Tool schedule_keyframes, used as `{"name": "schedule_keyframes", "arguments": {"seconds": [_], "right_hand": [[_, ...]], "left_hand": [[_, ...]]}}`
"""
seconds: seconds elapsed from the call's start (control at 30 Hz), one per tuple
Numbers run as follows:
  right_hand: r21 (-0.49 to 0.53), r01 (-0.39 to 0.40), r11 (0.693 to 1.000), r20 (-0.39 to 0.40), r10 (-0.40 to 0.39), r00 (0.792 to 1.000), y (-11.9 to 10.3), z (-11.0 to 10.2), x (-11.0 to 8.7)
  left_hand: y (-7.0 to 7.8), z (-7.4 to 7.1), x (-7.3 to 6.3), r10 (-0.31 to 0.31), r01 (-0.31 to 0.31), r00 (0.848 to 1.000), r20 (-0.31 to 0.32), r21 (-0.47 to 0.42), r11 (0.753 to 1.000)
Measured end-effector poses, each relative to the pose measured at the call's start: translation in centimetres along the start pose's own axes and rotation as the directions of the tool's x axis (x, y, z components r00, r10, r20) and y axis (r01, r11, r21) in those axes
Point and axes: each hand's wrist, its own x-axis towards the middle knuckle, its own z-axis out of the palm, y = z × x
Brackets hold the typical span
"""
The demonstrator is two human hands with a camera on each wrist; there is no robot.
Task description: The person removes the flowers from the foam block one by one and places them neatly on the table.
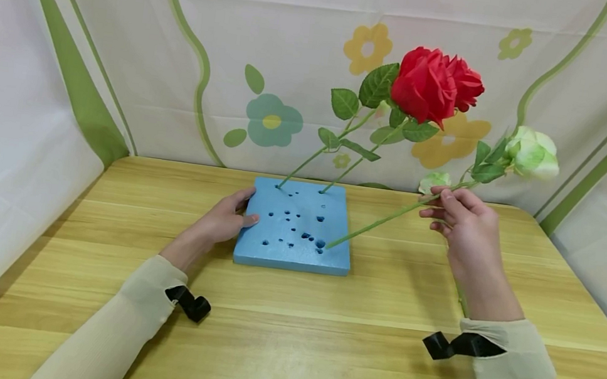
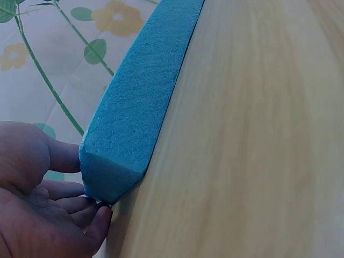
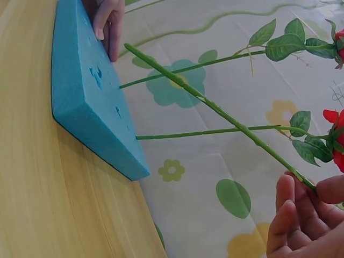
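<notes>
A blue foam block (image 1: pixel 295 258) with several holes in its top lies on the table. My left hand (image 1: pixel 223 216) holds its left edge, thumb on the top and fingers along the side. Two red roses (image 1: pixel 424 85) stand in holes at the block's back, leaning right. Between thumb and fingers, my right hand (image 1: pixel 471 235) pinches the green stem of a pale green-white rose (image 1: pixel 534 153). In the right wrist view this stem (image 3: pixel 236 124) slants across the red roses' stems. In the head view its lower end hangs near the holes at the block's front right; contact is unclear.
Another pale green blossom (image 1: pixel 434 181) shows behind my right fingers, and a piece of stem (image 1: pixel 462 299) shows beside my right wrist. A wooden table (image 1: pixel 283 351) lies below. Behind it hangs a white cloth (image 1: pixel 300 31) with printed flowers, and cloth also borders both sides.
</notes>
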Motion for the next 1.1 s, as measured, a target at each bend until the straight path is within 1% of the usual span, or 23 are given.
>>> {"name": "schedule_keyframes", "arguments": {"seconds": [0.23,0.5,0.63,0.77,0.93,1.1], "right_hand": [[0.019,-0.004,1.0,0.001,0.004,1.0,0.0,-0.5,0.3],[-0.017,-0.017,1.0,-0.034,0.017,0.999,0.1,-1.0,0.6],[-0.033,-0.034,0.999,-0.049,0.032,0.998,0.4,-1.5,0.7],[-0.04,-0.066,0.997,-0.06,0.064,0.996,0.6,-2.0,0.8],[-0.096,-0.113,0.989,-0.073,0.106,0.992,1.2,-2.6,1.0],[-0.161,-0.137,0.977,-0.094,0.122,0.988,1.9,-3.2,1.4]], "left_hand": [[0.0,0.0,0.0,-0.001,0.001,1.0,0.002,-0.003,1.0],[0.0,0.0,0.0,-0.001,0.001,1.0,0.0,-0.003,1.0],[0.1,0.0,-0.1,-0.008,0.008,1.0,-0.001,0.0,1.0],[0.1,0.0,-0.1,-0.007,0.007,1.0,0.001,0.005,1.0],[0.0,-0.1,-0.1,-0.008,0.008,1.0,0.003,0.008,1.0],[0.0,-0.1,0.0,-0.004,0.004,1.0,0.005,0.006,1.0]]}}
